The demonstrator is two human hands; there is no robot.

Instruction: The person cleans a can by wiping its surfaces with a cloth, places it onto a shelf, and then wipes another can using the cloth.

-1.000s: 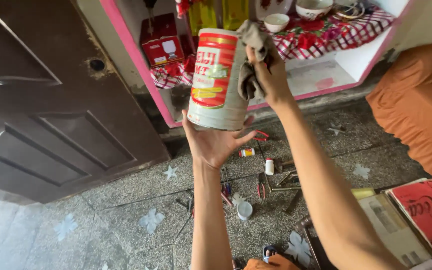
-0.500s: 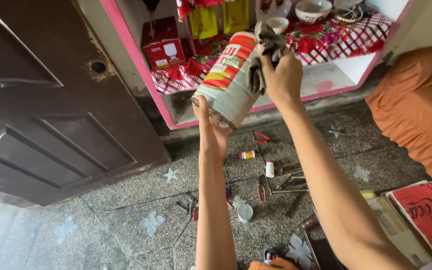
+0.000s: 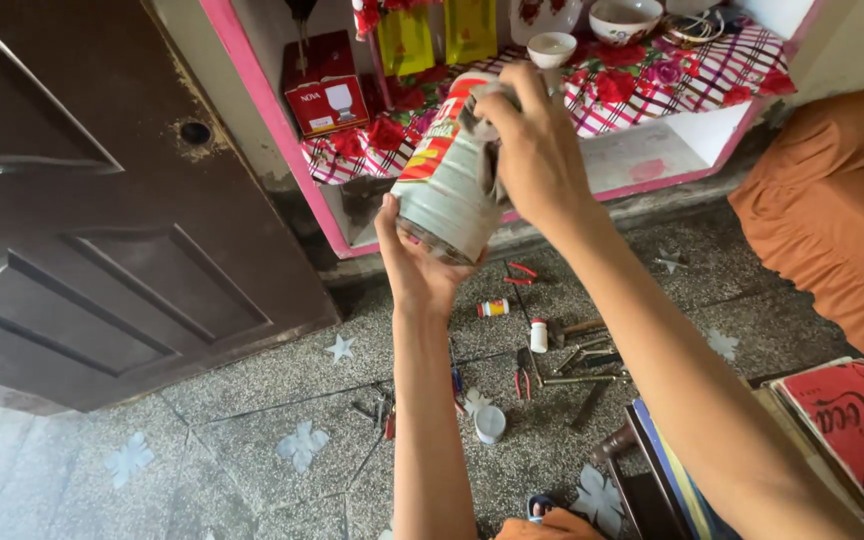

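A tall tin can [image 3: 447, 180] with a red, white and yellow label is held tilted in front of a wall shelf. My left hand [image 3: 414, 268] cups its bottom rim from below. My right hand [image 3: 535, 152] presses a grey cloth [image 3: 480, 118] against the can's upper right side; most of the cloth is hidden under my fingers. Both forearms reach up from the bottom of the view.
The pink-framed shelf [image 3: 282, 130] holds a red box [image 3: 324, 85], yellow packets [image 3: 408, 38] and bowls [image 3: 625, 18] on a checked floral cloth. A dark door [image 3: 82, 200] stands left. Pliers [image 3: 524, 373], small bottles [image 3: 539, 335] and tools lie on the stone floor. Orange fabric [image 3: 842, 200] and a red book [image 3: 857, 425] sit right.
The can has tipped from upright to tilted, top away from me. My right hand slid the cloth from the can's top edge down over its side. My left hand moved to the bottom rim.
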